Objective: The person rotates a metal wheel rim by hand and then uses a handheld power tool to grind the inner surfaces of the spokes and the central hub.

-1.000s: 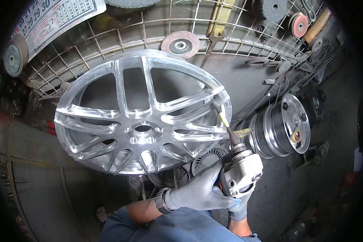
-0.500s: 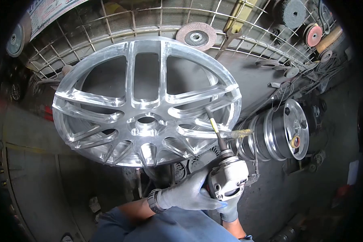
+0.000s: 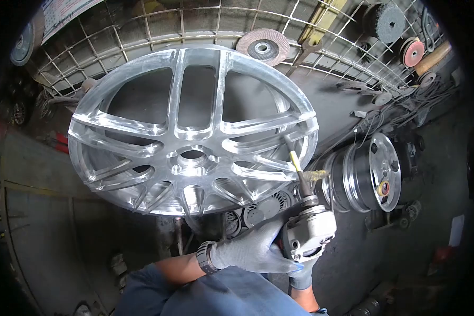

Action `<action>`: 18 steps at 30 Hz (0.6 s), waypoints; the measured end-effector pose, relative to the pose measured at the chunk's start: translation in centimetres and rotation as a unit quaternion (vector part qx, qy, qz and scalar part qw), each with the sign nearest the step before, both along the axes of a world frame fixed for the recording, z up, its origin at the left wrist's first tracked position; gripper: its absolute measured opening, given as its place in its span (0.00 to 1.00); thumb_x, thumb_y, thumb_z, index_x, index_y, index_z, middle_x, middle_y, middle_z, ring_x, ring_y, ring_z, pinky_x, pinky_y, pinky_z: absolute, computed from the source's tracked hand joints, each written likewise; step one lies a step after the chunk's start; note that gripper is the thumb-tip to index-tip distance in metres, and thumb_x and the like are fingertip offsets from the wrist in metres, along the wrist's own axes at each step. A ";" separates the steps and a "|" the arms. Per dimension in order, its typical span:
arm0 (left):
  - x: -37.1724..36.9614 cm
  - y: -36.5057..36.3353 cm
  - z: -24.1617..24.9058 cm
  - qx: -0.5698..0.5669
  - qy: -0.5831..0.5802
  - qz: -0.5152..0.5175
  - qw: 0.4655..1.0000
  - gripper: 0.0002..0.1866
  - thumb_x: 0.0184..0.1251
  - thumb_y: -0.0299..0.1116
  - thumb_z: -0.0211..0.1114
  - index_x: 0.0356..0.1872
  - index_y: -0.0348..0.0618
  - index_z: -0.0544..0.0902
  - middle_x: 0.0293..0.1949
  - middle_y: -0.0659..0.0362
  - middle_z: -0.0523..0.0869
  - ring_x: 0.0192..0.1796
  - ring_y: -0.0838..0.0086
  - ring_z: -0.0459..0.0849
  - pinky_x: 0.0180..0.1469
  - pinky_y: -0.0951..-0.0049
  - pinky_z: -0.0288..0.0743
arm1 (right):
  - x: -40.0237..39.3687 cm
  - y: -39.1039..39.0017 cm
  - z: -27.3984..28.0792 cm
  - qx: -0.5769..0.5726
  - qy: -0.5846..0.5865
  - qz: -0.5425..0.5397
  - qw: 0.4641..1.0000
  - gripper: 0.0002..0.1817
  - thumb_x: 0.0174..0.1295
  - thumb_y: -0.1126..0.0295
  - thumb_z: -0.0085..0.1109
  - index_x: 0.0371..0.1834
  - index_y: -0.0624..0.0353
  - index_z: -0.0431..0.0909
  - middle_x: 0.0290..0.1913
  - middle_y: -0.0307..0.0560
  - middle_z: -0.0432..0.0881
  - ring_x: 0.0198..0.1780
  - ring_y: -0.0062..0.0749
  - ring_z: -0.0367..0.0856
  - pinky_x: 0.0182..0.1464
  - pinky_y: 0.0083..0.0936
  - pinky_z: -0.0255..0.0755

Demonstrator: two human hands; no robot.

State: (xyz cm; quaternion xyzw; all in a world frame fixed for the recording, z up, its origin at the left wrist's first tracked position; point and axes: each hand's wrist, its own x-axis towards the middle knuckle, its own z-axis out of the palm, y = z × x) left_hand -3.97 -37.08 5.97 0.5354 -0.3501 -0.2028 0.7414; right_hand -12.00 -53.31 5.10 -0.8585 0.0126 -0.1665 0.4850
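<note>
A bare silver alloy wheel rim [image 3: 194, 147] with paired spokes stands tilted in front of me. Both hands, in grey gloves, are wrapped round a power grinder [image 3: 311, 231] with a white metal gear head and a long thin shaft. My left hand [image 3: 255, 247], a black watch at its wrist, grips the body from the left side. Lower down, my right hand [image 3: 301, 275] holds the rear of the tool, mostly hidden behind the gear head. The shaft's dark tip [image 3: 288, 139] overlaps the right-hand spokes of the rim in this view.
Behind the rim runs a wire mesh [image 3: 194, 23]. A flap disc [image 3: 262, 48] leans there, with more abrasive wheels [image 3: 389, 23] at the upper right. Another polished wheel [image 3: 384, 171] stands to the right, near a tangle of cables [image 3: 400, 118]. Wheel faces [image 3: 266, 210] show below the rim.
The grinder and both hands have shifted a little to the right, and its tip has moved outward along the right-hand spokes. My grip stays the same; the view has shifted slightly.
</note>
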 end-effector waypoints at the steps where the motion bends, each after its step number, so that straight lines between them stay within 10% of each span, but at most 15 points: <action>1: -0.3 0.4 -0.1 0.001 0.024 -0.001 1.000 0.55 0.54 0.41 0.80 0.75 0.31 0.53 0.68 0.45 0.69 0.72 0.62 0.68 0.73 0.62 0.64 | 0.0 0.4 -0.2 0.002 0.003 0.009 1.000 0.38 0.43 0.62 0.81 0.59 0.63 0.76 0.54 0.53 0.81 0.54 0.42 0.80 0.61 0.40 0.69; 10: -1.3 1.5 -1.0 0.014 0.131 -0.022 0.991 0.55 0.54 0.43 0.81 0.75 0.31 0.54 0.69 0.45 0.68 0.72 0.61 0.68 0.73 0.61 0.63 | 0.9 1.8 0.3 -0.016 0.012 0.053 0.998 0.44 0.37 0.57 0.87 0.58 0.63 0.75 0.53 0.50 0.81 0.53 0.39 0.80 0.58 0.37 0.72; 14: -0.1 -0.1 -0.4 -0.001 0.020 -0.017 1.000 0.54 0.53 0.37 0.81 0.75 0.30 0.54 0.67 0.47 0.70 0.70 0.65 0.69 0.72 0.62 0.64 | 0.0 0.0 -0.4 -0.133 -0.034 0.007 0.990 0.43 0.37 0.55 0.86 0.57 0.61 0.77 0.53 0.49 0.82 0.53 0.41 0.81 0.60 0.39 0.71; 18: 0.8 -0.3 1.1 -0.008 -0.030 -0.012 0.999 0.55 0.53 0.39 0.80 0.75 0.30 0.53 0.69 0.44 0.68 0.72 0.61 0.68 0.73 0.61 0.63 | 0.3 -0.1 -0.1 0.000 -0.021 -0.022 1.000 0.42 0.37 0.55 0.86 0.57 0.61 0.78 0.52 0.49 0.82 0.53 0.41 0.81 0.60 0.40 0.71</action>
